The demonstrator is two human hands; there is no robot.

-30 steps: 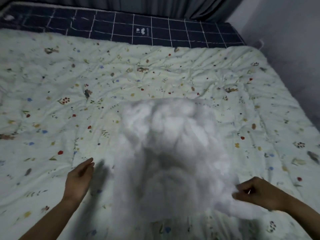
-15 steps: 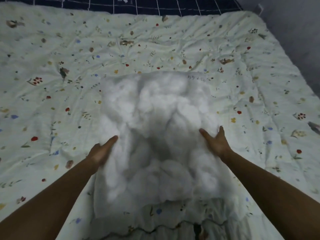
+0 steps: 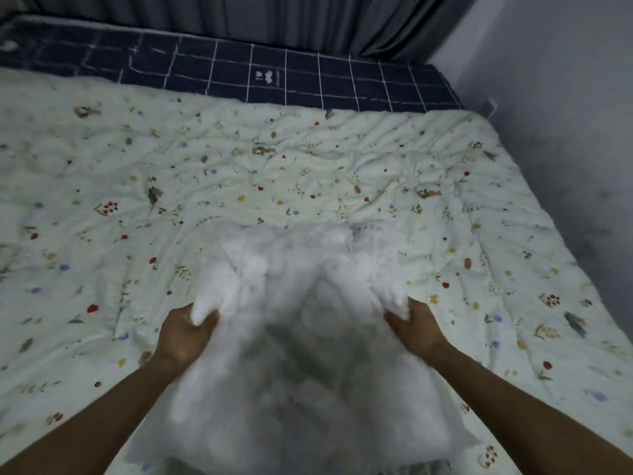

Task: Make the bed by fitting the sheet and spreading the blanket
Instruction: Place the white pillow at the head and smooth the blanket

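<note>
Starting at the left, the floral blanket [image 3: 102, 207] runs out past the left edge of the view, so you have a wide flat stretch of bed on that side with only wrinkles on it. Your left hand [image 3: 185, 332] has its fingers curled round a bunch of the white fluffy mass [image 3: 301, 337], gripping its left side. That mass lies on the blanket toward the near edge of the bed, roughly midway across, its far end reaching about halfway up the bed. Your right hand [image 3: 416, 329] pinches a tuft on the mass's right side, fingers curled in. Beyond it the blanket reaches the right edge of the bed, which sits close beside the grey wall [image 3: 565, 132], leaving little room there. Along the far edge, a strip of the dark checked sheet [image 3: 274, 77] shows uncovered, with the curtain [image 3: 274, 18] behind it.

Half a second ago both hands lay flat with straight fingers against the sides of the mass; now each has closed on a handful. The view has also tilted up, so the dark sheet strip and the curtain show again.
</note>
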